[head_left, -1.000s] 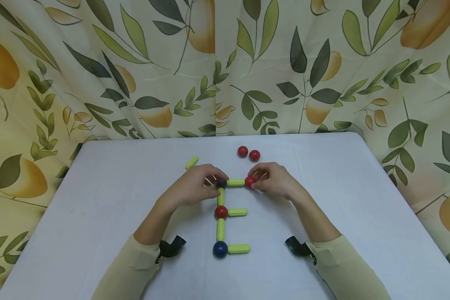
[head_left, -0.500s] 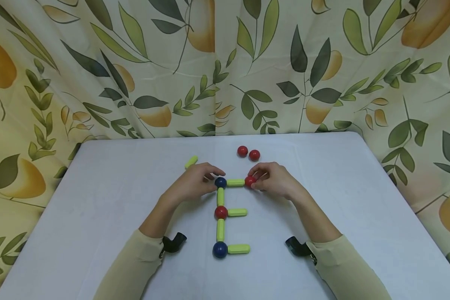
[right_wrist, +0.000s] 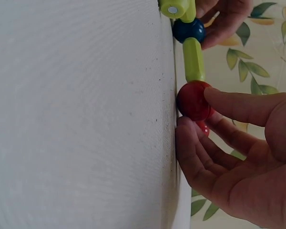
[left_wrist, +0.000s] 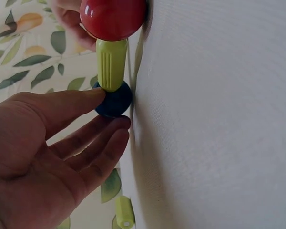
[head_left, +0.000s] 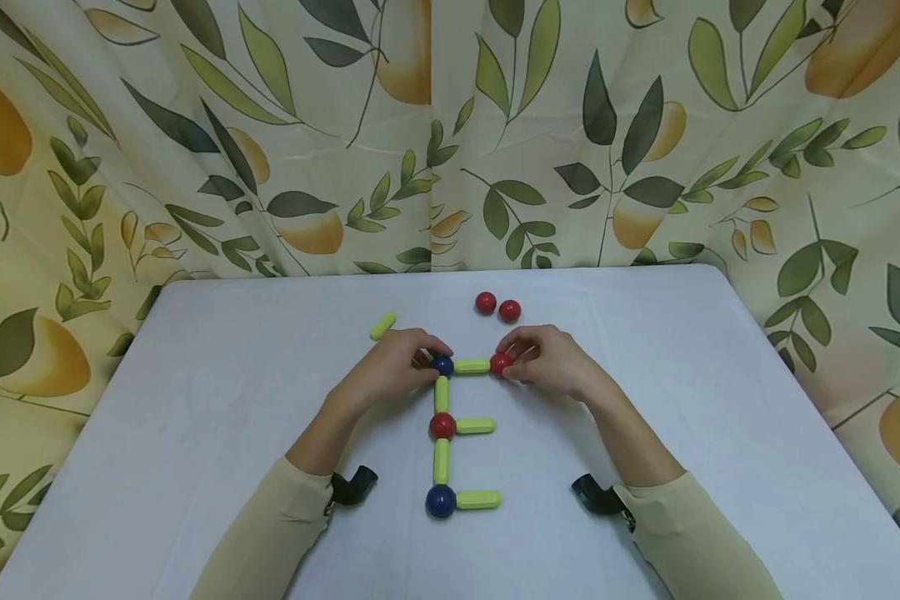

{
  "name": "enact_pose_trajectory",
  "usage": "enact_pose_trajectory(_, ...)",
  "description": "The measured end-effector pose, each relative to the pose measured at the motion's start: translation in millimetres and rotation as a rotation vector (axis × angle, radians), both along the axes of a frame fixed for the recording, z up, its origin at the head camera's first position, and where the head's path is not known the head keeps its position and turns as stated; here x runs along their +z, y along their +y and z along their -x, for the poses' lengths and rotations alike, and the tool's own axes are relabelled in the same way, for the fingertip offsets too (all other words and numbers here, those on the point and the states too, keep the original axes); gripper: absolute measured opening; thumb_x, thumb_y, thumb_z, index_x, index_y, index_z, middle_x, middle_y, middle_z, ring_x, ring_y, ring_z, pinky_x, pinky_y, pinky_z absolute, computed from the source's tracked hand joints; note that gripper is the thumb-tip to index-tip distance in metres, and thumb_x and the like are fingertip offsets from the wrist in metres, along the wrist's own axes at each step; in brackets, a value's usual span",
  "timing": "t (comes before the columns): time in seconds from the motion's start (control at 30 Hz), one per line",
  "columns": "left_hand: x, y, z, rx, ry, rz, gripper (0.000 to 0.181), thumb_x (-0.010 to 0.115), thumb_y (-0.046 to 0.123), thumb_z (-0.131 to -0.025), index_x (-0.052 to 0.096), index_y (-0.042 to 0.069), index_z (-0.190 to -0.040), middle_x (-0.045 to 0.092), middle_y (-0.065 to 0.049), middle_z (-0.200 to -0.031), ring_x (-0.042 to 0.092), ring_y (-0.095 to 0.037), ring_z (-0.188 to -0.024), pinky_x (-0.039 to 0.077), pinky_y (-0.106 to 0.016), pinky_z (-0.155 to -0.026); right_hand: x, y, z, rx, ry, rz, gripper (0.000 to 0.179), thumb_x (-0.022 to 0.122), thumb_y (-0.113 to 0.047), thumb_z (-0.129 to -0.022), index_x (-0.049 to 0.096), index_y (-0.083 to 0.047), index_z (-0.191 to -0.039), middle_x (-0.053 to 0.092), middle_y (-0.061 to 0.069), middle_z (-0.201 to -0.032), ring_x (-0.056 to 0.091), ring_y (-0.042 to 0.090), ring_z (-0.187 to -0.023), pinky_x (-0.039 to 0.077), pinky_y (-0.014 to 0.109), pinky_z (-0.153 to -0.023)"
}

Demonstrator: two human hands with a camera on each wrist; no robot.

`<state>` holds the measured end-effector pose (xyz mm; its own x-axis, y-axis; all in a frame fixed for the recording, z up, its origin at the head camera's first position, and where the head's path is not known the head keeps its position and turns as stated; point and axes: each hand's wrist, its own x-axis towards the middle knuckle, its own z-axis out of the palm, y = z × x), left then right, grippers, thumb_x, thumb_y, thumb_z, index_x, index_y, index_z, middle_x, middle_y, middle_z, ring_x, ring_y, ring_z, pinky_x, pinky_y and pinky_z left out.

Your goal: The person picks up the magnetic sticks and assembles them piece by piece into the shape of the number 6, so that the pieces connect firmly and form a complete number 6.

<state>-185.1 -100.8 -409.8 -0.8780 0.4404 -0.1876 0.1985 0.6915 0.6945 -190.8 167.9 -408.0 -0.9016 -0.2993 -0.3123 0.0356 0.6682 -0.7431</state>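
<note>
With thumb and fingers, my left hand (head_left: 397, 363) holds the dark blue ball (head_left: 442, 366) at the far left corner of a joined ball-and-rod shape. The left wrist view shows the thumb against this blue ball (left_wrist: 115, 102) where a yellow-green rod (left_wrist: 111, 64) meets it. My right hand (head_left: 553, 360) pinches a red ball (head_left: 500, 364) at the other end of the far rod (head_left: 472, 366). From the blue corner, rods run toward me through a middle red ball (head_left: 442, 426) to a near blue ball (head_left: 441, 501). Short rods stick out rightward from both.
Two loose red balls, one of them this ball (head_left: 485, 303), lie at the back of the white table (head_left: 645, 333). A loose yellow-green rod (head_left: 382, 325) rests beyond my left hand. Behind the table hangs a leaf-patterned curtain (head_left: 525, 150).
My left fingers loosened from the far blue ball half a second ago and now close round it again. The left forearm has shifted slightly right. The right hand stays at its red ball.
</note>
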Motion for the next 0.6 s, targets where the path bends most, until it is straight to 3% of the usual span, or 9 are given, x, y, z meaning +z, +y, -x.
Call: enact_pose_trajectory(0.6, -4.1, -0.6, -1.4, 0.048, -0.012, -0.02, 0.031, 0.075, 0.008, -0.095, 0.076, 0.016, -0.125, 0.072, -0.001, -0.121, 0.067, -0.019, -0.103, 0.059, -0.032, -0.089, 3.9, 2.2, -1.2, 0.02, 0.0, 0.008, 0.032, 0.078, -0.014, -0.09, 0.071, -0.009, -0.122, 0.07, 0.013, -0.112, 0.066, 0.026, -0.097, 0.058, 0.03, -0.079)
